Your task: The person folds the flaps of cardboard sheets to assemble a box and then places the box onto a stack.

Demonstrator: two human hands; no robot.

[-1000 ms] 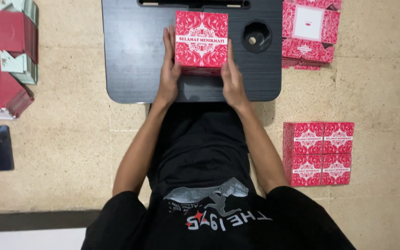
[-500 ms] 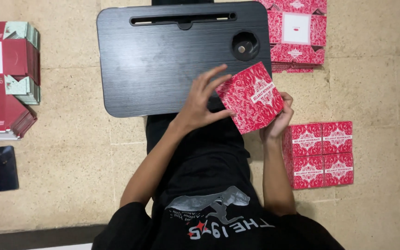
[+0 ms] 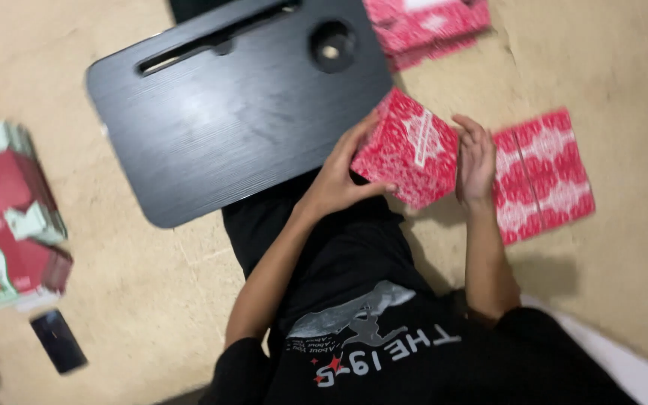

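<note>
Red box [image 3: 408,157] held tilted between both hands beside black tabletop [image 3: 234,105]; left hand [image 3: 339,176] grips near edge, right hand [image 3: 475,161] clasps far side.

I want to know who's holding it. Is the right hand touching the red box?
Touching. The head view shows the right hand pressed flat against the side of the red box, with the left hand gripping its other side.
</note>
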